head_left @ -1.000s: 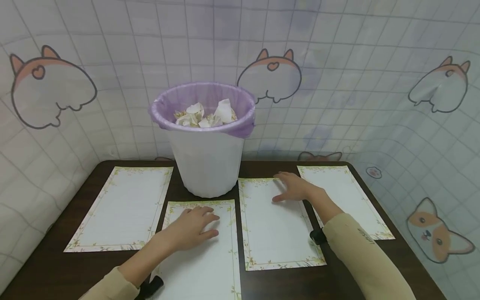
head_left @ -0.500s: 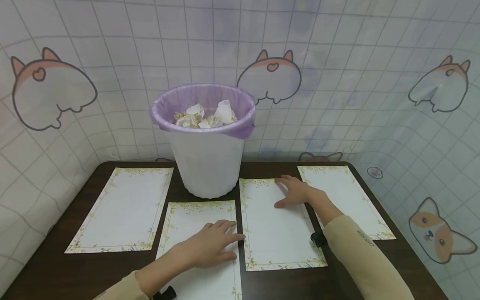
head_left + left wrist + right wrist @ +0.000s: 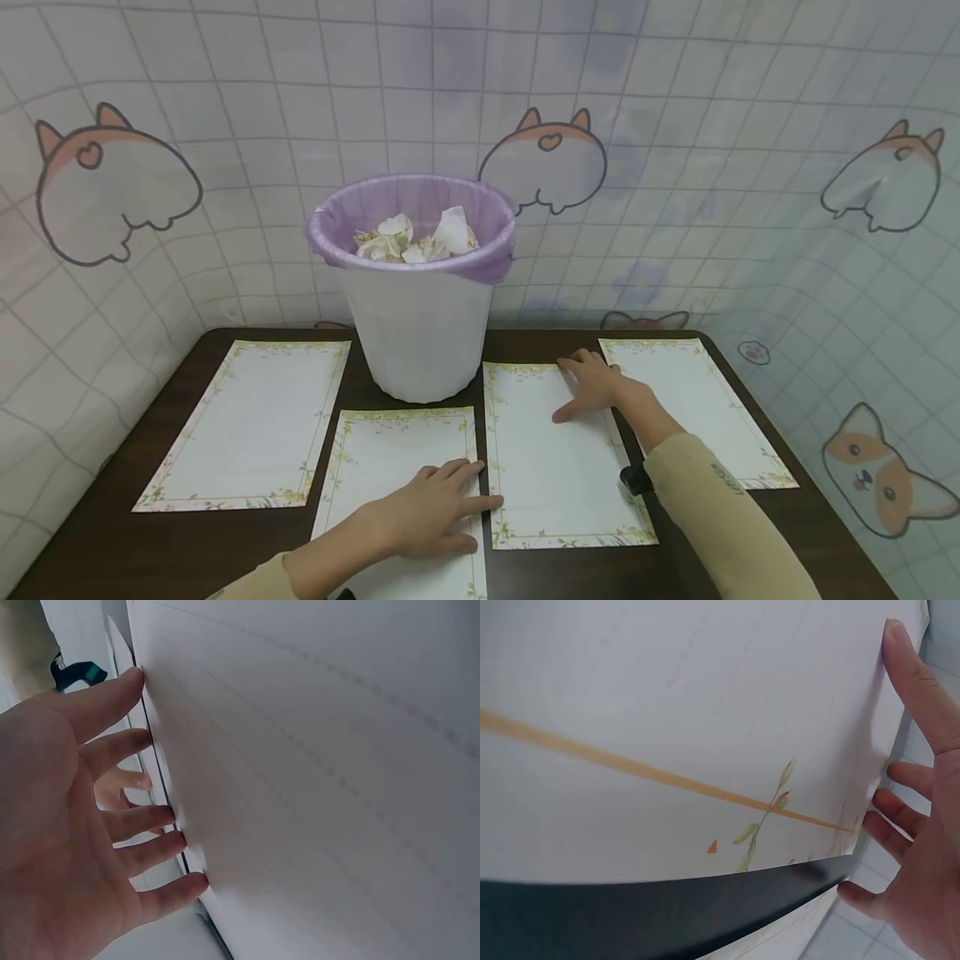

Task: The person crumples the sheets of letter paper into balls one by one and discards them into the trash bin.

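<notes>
My left hand (image 3: 431,517) lies with fingers spread over the front sheet of floral-bordered paper (image 3: 397,446). One of its fingertips reaches past that sheet's right edge to the left border of the neighbouring sheet (image 3: 551,483). In the left wrist view, the left hand's fingertips (image 3: 196,882) meet or nearly meet a paper surface. My right hand (image 3: 596,390) spreads over the upper right corner of the neighbouring sheet, thumb pointing inward. The right wrist view has the right thumb (image 3: 901,645) at the paper, the other fingers near its edge. Neither hand grips anything.
A white bin (image 3: 420,333) with a purple liner (image 3: 330,237) stands behind the sheets, holding crumpled paper (image 3: 453,233). Two more bordered sheets lie flat, one at the left (image 3: 243,425) and one at the right (image 3: 686,400) of the dark table (image 3: 97,533). Patterned curtain surrounds the table.
My left hand has moved right and nearer across the front sheet, its fingers spreading toward the neighbouring sheet. The right hand has stayed almost in place, shifting slightly. The view has tilted a little.
</notes>
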The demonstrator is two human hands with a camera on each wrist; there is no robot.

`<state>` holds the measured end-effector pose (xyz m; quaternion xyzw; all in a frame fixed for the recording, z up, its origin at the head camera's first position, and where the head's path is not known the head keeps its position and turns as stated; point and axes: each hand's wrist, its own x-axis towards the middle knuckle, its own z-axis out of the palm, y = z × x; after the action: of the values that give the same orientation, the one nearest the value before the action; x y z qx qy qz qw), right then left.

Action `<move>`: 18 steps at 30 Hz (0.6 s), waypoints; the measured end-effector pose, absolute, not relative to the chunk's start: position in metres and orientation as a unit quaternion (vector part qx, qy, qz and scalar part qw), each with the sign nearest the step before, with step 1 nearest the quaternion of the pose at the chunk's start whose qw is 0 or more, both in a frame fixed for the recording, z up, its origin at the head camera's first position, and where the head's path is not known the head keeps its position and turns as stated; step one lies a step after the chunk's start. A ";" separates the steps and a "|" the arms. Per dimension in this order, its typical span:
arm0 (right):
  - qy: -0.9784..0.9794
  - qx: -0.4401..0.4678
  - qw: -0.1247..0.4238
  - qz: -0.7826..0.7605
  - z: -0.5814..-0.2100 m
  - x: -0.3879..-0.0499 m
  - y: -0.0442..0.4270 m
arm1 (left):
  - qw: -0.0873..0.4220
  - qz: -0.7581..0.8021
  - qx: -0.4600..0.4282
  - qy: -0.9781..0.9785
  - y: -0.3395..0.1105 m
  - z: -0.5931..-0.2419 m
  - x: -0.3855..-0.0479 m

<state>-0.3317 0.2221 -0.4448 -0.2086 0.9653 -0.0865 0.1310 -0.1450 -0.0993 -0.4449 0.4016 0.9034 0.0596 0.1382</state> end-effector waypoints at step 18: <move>0.966 -0.200 0.134 -0.092 -0.449 -0.342 0.226 | 0.127 0.049 0.397 0.908 -0.098 -0.448 -0.142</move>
<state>-0.3423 0.2265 -0.4489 -0.2005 0.9661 -0.0924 0.1341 -0.1424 -0.0978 -0.4481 0.3971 0.9077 0.0486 0.1268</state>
